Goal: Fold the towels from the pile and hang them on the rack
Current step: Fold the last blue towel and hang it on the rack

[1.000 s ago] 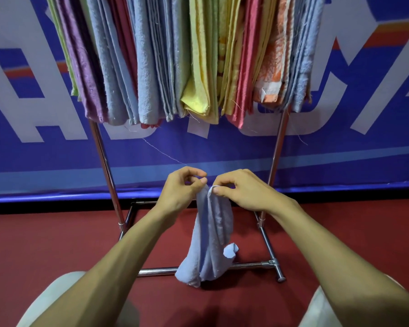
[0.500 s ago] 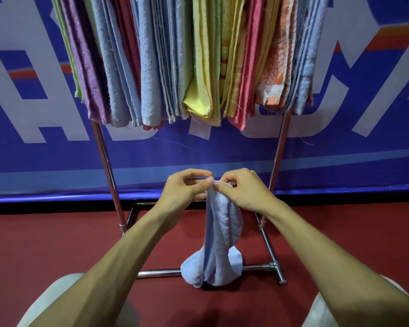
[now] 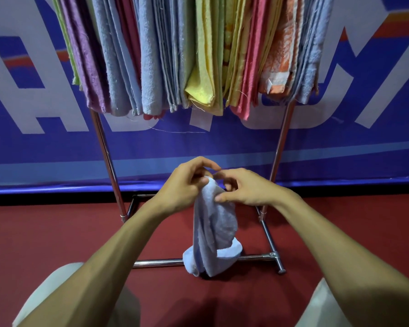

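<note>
A blue banner (image 3: 222,147) with huge white letters (image 3: 64,114) and an orange-red stripe (image 3: 401,29) covers the wall behind, a paler blue band (image 3: 57,169) running along its lower part, and below it a dark strip (image 3: 57,199) meets a dull red floor (image 3: 45,232) that lies shadowed toward the near edge.

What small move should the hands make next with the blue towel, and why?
Probably draw the left hand and right hand apart: they pinch the towel at its top, close together, and it hangs bunched, not yet folded, before the rack.
</note>
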`<state>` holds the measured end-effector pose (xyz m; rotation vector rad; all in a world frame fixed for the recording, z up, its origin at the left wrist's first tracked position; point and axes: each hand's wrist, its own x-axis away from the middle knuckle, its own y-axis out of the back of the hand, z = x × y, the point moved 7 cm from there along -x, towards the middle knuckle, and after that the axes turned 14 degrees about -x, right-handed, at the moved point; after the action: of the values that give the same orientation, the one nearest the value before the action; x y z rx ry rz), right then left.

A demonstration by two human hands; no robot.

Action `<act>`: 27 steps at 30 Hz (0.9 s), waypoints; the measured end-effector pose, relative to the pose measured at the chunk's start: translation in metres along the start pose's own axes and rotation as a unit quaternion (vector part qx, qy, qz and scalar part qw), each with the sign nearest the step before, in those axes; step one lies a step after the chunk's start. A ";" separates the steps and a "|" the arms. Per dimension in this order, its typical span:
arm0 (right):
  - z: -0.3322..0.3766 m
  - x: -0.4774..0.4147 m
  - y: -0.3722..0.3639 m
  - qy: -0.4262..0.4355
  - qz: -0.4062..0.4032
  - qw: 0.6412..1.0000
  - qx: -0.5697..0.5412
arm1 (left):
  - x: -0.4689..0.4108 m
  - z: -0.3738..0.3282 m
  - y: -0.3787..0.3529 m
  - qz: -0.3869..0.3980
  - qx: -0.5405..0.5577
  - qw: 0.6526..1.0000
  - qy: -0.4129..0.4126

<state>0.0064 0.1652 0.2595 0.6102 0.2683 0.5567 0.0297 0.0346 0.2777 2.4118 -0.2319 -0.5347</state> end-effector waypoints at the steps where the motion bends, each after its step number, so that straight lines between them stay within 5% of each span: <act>1: 0.000 0.000 -0.006 -0.003 0.021 0.999 0.030 | 0.001 -0.002 0.000 0.007 0.006 1.000 -0.006; 6: -0.002 -0.001 -0.014 -0.018 0.050 0.998 0.046 | 0.003 0.001 0.013 -0.020 0.003 1.000 -0.004; 21: -0.009 0.005 0.030 -0.031 -0.125 0.985 0.115 | 0.005 0.019 0.018 -0.065 0.051 0.983 0.163; 27: -0.010 0.012 0.032 -0.029 -0.117 0.987 0.110 | 0.004 0.024 0.001 0.013 0.052 0.980 0.193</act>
<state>-0.0010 0.1988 0.2698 0.7960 0.3450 0.2847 0.0228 0.0191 0.2606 2.5510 -0.1234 -0.0351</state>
